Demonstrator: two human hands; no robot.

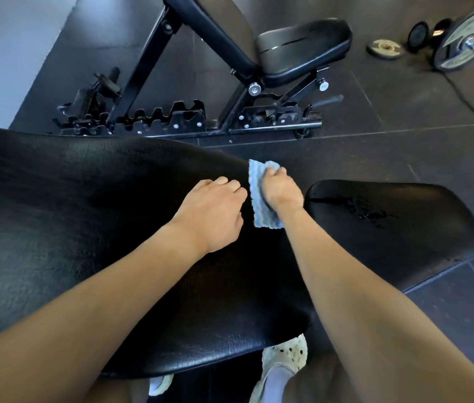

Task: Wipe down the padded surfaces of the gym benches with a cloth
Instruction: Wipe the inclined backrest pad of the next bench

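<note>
The right hand (281,189) presses the blue cloth (259,199) flat, fingers curled over its top – best swept toward three o'clock, onto the wet seat pad (390,216).

The scene is moderately lit with soft, diffuse light and a brighter wash at the far left. Faint sheen shows on the black padded counter (70,199). Wide-angle distortion bows the edges; the far right weight plates (463,39) look slightly soft and smeared.

Dark tiled floor (404,117), pale wall (3,53), weight plates (460,39).
</note>
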